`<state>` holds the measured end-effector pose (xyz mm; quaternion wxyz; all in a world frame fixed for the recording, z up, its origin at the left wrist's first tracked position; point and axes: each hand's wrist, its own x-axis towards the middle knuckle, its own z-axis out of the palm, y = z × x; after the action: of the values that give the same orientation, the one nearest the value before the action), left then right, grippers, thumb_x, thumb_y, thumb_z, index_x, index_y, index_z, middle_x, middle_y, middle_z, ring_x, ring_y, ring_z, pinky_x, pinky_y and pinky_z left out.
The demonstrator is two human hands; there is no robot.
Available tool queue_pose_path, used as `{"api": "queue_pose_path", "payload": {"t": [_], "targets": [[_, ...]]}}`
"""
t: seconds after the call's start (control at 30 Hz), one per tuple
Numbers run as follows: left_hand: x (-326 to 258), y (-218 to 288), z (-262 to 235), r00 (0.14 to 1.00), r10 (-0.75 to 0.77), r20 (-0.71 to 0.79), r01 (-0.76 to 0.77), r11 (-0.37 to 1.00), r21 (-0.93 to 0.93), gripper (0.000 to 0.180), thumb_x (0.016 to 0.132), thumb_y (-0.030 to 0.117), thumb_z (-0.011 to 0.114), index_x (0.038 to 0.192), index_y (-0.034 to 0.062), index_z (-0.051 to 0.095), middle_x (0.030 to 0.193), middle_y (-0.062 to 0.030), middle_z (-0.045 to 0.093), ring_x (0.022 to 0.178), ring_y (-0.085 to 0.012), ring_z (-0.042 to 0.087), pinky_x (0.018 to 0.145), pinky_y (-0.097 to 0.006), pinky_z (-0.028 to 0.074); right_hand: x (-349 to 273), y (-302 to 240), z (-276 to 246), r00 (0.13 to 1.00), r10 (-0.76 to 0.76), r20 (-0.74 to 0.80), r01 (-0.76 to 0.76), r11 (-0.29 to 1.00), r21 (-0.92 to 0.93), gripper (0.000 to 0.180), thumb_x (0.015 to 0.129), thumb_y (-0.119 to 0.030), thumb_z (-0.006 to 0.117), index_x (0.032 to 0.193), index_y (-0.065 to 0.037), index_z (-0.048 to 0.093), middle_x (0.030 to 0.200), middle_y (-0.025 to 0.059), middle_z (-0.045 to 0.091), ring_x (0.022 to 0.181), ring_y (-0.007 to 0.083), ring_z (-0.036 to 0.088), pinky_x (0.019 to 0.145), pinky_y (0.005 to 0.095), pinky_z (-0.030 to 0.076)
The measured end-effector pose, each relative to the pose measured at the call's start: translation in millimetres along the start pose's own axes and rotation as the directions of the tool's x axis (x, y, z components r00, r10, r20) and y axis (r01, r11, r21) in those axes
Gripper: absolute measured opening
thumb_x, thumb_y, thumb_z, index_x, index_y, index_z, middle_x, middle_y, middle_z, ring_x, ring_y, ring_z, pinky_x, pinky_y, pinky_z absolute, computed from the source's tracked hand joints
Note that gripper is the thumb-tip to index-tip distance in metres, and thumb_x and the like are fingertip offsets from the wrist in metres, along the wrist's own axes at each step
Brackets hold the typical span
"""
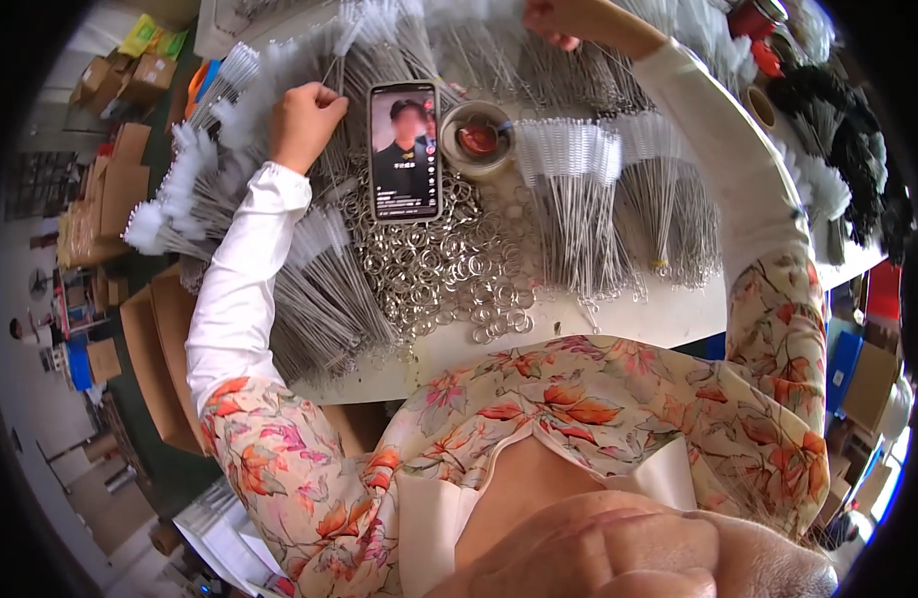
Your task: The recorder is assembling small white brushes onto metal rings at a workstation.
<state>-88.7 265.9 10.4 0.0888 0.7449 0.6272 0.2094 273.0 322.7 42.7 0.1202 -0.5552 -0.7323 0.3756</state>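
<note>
My left hand [307, 128] is closed in a pinch just left of a phone [405, 154], beside the wire stems of a heap of white-bristled wire brushes. Whatever it holds, if anything, I cannot make out. Stretched to the far side of the table, my right hand [558, 22] has curled fingers and is partly cut off by the upper edge, over more brushes [568, 75]. The phone, its screen lit with a video, lies against a pile of metal rings [449, 264]. A round bowl [479, 140] with something red inside stands right of the phone.
Bundles of wire brushes [573, 199] lie right of the rings, and another bundle [324, 284] lies left, by my forearm. Black brushes [822, 115] and a red can [756, 18] sit at the far right. Cardboard boxes [165, 349] stand beside the table [459, 359] on the left.
</note>
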Motion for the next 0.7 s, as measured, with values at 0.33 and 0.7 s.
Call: {"api": "queue_pose_path", "payload": {"t": [0.33,0.7], "targets": [[4,-8,-10,1.000,-0.002,-0.013,0.000,0.992,-0.126,0.016,0.088,0.015,0.057,0.083,0.0003,0.058,0.074,-0.0046,0.067,0.066,-0.0095,0.061,0.065,-0.023,0.045,121,46,48,0.991,-0.129,0.032,0.122,0.796,-0.593,0.015,0.071,-0.016,0.059,0.071,-0.005,0.070,0.063,0.0109,0.066,0.057,0.0219,0.065,0.055,0.0331,0.054],[22,28,-52,0.986,-0.169,0.012,0.148,0.828,-0.541,0.015,0.087,0.013,0.057,0.083,-0.0007,0.060,0.071,-0.0059,0.066,0.065,-0.0083,0.058,0.064,-0.022,0.044,163,111,72,0.869,-0.491,-0.061,0.214,0.484,-0.848,0.004,0.060,-0.009,0.063,0.056,-0.011,0.065,0.059,0.0089,0.061,0.057,0.0269,0.061,0.051,0.0373,0.049]]}}
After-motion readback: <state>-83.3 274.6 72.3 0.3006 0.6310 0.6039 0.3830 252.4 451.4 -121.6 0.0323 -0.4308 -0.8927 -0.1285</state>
